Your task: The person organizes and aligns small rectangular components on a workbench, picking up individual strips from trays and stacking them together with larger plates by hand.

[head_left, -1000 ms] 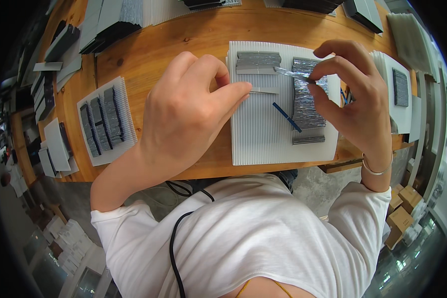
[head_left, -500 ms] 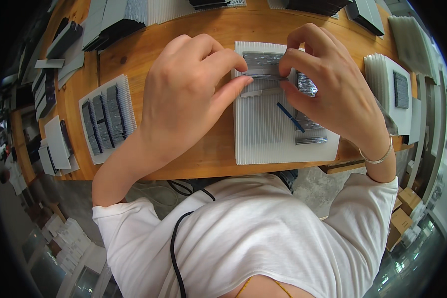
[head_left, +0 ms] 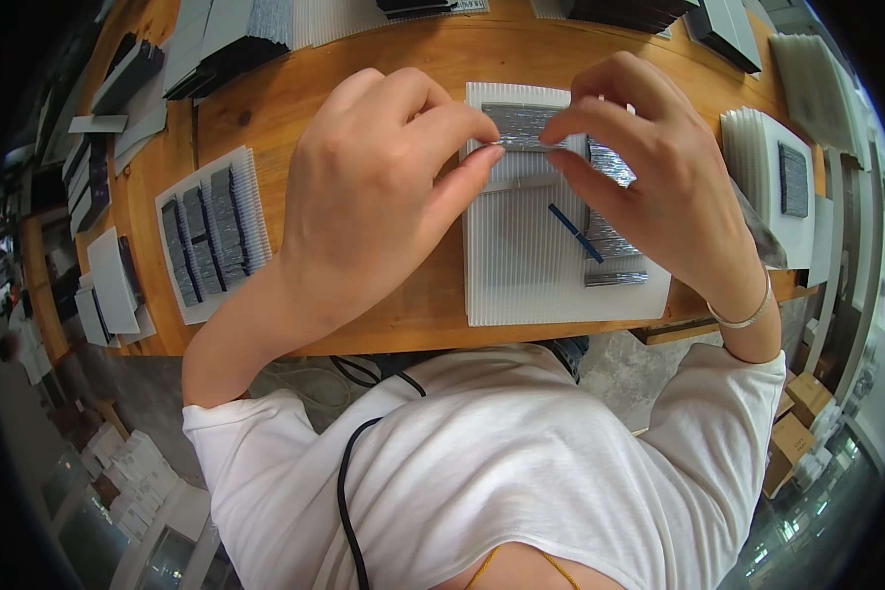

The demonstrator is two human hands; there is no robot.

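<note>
My left hand (head_left: 379, 187) and my right hand (head_left: 659, 182) meet over a white ribbed sheet (head_left: 531, 265) on the wooden table (head_left: 295, 59). Both pinch the ends of one thin silver strip (head_left: 524, 145) between thumb and forefinger. Just behind it on the sheet lies a grey bundle of strips (head_left: 521, 121). More grey strips (head_left: 612, 241) lie under my right hand, partly hidden. A thin blue stick (head_left: 574, 233) rests slanted on the sheet.
A second white sheet with rows of dark grey strips (head_left: 206, 231) lies at the left. Stacks of white sheets (head_left: 772, 182) stand at the right. Dark and white piles (head_left: 216, 44) line the table's far and left edges. Cardboard boxes (head_left: 806, 413) sit on the floor.
My right hand came in from the right and both hands closed together over the top of the sheet. They now hold one thin strip between them.
</note>
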